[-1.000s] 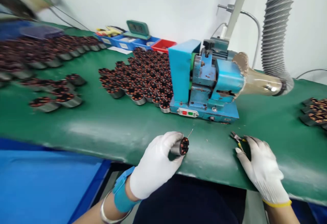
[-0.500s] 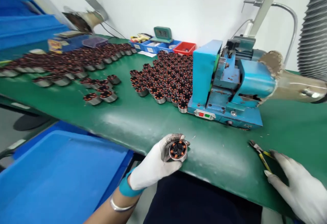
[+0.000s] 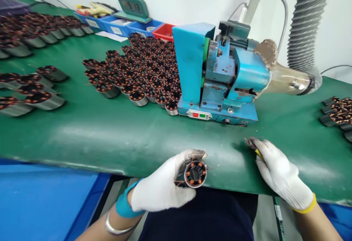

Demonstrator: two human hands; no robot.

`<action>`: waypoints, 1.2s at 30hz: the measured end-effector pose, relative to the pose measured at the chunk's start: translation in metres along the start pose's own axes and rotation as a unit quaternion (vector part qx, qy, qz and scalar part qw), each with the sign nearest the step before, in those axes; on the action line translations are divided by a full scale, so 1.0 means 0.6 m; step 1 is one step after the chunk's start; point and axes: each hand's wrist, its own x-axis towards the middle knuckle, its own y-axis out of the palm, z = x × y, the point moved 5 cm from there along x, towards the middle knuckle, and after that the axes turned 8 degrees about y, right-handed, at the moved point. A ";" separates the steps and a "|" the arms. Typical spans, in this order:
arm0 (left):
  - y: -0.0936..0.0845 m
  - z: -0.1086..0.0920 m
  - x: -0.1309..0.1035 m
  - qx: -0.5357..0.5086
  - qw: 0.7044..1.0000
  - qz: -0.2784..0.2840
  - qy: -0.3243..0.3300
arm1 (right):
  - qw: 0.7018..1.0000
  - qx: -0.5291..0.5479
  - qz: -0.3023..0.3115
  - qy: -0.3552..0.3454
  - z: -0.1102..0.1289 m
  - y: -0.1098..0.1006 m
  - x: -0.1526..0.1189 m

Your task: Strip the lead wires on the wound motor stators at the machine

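In my gloved left hand [image 3: 167,186] is a motor stator [image 3: 195,174], a round metal ring with orange copper windings and a black core facing up. Thin wire ends stick out from it beside my fingers. My gloved right hand [image 3: 277,169] is closed round yellow-handled cutting pliers [image 3: 257,152] just above the table. Their jaws point up and left, towards the stator side, and most of the handles are hidden in my palm.
A blue machine [image 3: 217,76] with a dust hose [image 3: 305,24] stands behind my hands. Packed stators [image 3: 137,97] sit to its left, others [image 3: 45,99] at far left and far right. Small bins [image 3: 117,26] and a clock [image 3: 133,6] line the wall. A blue crate [image 3: 41,200] is below left.
My right hand has picked up the pliers from the table and drawn them left. My left hand still holds the stator. The view has turned to the right.
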 end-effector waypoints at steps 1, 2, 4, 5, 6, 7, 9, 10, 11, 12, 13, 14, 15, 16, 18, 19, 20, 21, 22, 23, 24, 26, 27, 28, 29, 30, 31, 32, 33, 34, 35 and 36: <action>-0.001 0.000 -0.001 0.007 1.000 0.003 0.011 | 0.999 0.033 0.026 -0.019 0.021 -0.007 0.006; -0.002 0.000 -0.001 0.012 1.000 0.006 0.022 | 0.995 0.062 0.052 -0.049 0.046 -0.016 0.012; -0.002 -0.002 0.000 0.014 0.999 0.013 0.035 | 0.986 0.088 0.086 -0.109 0.093 -0.035 0.023; -0.002 -0.004 0.002 0.011 0.999 0.016 0.040 | 0.981 0.094 0.104 -0.131 0.111 -0.042 0.029; -0.001 -0.006 0.004 0.003 0.999 0.019 0.046 | 0.978 0.097 0.117 -0.145 0.125 -0.048 0.034; 0.000 -0.009 0.006 -0.009 0.998 0.022 0.051 | 0.975 0.100 0.129 -0.153 0.135 -0.052 0.039; 0.001 -0.015 0.010 -0.037 0.997 0.025 0.057 | 0.972 0.100 0.141 -0.158 0.143 -0.055 0.045; 0.002 -0.017 0.011 -0.052 0.997 0.025 0.056 | 0.972 0.100 0.142 -0.158 0.144 -0.055 0.047; 0.002 -0.017 0.012 -0.066 0.996 0.027 0.049 | 0.971 0.102 0.143 -0.160 0.144 -0.054 0.048; 0.003 -0.016 0.013 -0.080 0.996 0.029 0.036 | 0.970 0.106 0.145 -0.162 0.144 -0.053 0.048; 0.004 -0.015 0.013 -0.092 0.995 0.032 0.023 | 0.969 0.112 0.148 -0.165 0.143 -0.052 0.048; 0.005 -0.013 0.013 -0.103 0.994 0.036 0.010 | 0.967 0.119 0.151 -0.169 0.143 -0.051 0.047; 0.006 -0.012 0.012 -0.111 0.993 0.040 0.001 | 0.965 0.126 0.156 -0.171 0.144 -0.051 0.046; 0.006 -0.011 0.012 -0.115 0.993 0.041 -0.002 | 0.963 0.131 0.161 -0.170 0.144 -0.051 0.045; 0.005 -0.012 0.012 -0.111 0.993 0.038 0.005 | 0.962 0.135 0.173 -0.160 0.143 -0.051 0.044; 0.004 -0.014 0.013 -0.107 0.993 0.037 0.009 | 0.962 0.136 0.178 -0.154 0.143 -0.050 0.044; 0.003 -0.016 0.014 -0.104 0.994 0.038 0.012 | 0.963 0.136 0.181 -0.149 0.142 -0.050 0.044; 0.003 -0.018 0.014 -0.101 0.994 0.039 0.013 | 0.962 0.138 0.182 -0.147 0.142 -0.050 0.044; 0.003 -0.019 0.015 -0.099 0.994 0.040 0.013 | 0.961 0.141 0.184 -0.148 0.143 -0.049 0.045; 0.002 -0.020 0.016 -0.099 0.994 0.040 0.012 | 0.960 0.145 0.186 -0.150 0.143 -0.049 0.045; 0.002 -0.021 0.017 -0.099 0.994 0.041 0.012 | 0.959 0.149 0.188 -0.153 0.143 -0.048 0.046; 0.003 -0.020 0.017 -0.103 0.994 0.040 0.010 | 0.956 0.156 0.195 -0.156 0.144 -0.046 0.047; 0.003 -0.018 0.016 -0.106 0.993 0.041 0.007 | 0.954 0.159 0.199 -0.156 0.143 -0.045 0.048; 0.004 -0.015 0.015 -0.110 0.993 0.040 0.001 | 0.953 0.163 0.202 -0.155 0.143 -0.045 0.049; 0.004 -0.012 0.014 -0.111 0.993 0.038 -0.006 | 0.952 0.168 0.206 -0.153 0.143 -0.045 0.050; 0.005 -0.008 0.012 -0.112 0.993 0.037 -0.014 | 0.950 0.173 0.211 -0.153 0.142 -0.045 0.050; 0.005 -0.006 0.011 -0.113 0.993 0.037 -0.021 | 0.948 0.177 0.215 -0.153 0.142 -0.046 0.051; 0.006 -0.005 0.010 -0.114 0.992 0.039 -0.027 | 0.947 0.180 0.217 -0.153 0.142 -0.046 0.051; 0.006 -0.004 0.009 -0.115 0.992 0.043 -0.031 | 0.946 0.182 0.218 -0.155 0.141 -0.046 0.051; 0.006 -0.005 0.009 -0.117 0.992 0.046 -0.032 | 0.946 0.183 0.219 -0.155 0.141 -0.047 0.051; 0.006 -0.007 0.010 -0.118 0.991 0.049 -0.029 | 0.945 0.185 0.219 -0.156 0.141 -0.047 0.051; 0.006 -0.009 0.011 -0.118 0.992 0.049 -0.025 | 0.946 0.185 0.218 -0.156 0.140 -0.047 0.050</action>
